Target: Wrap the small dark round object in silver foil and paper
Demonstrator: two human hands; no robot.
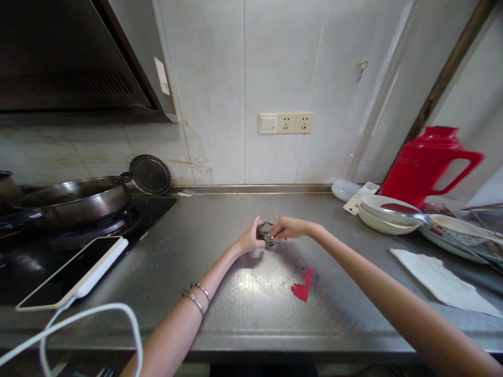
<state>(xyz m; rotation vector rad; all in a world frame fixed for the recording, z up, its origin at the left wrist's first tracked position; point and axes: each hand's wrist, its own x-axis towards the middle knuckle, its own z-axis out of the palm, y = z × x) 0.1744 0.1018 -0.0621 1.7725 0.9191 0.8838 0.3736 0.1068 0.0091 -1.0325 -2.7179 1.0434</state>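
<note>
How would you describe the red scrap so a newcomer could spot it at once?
On the grey metal countertop, find the right hand near the middle. Nearer the camera than that hand, between the forearms, lies the small red scrap. Flat and ragged-edged, it differs from the tall red thermos flask on the right.

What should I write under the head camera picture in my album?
Left hand and right hand at a small shiny object, a red scrap nearby.

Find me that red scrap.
In the head view, the red scrap lies right of centre on the counter, nearer the camera than the right hand.
</note>
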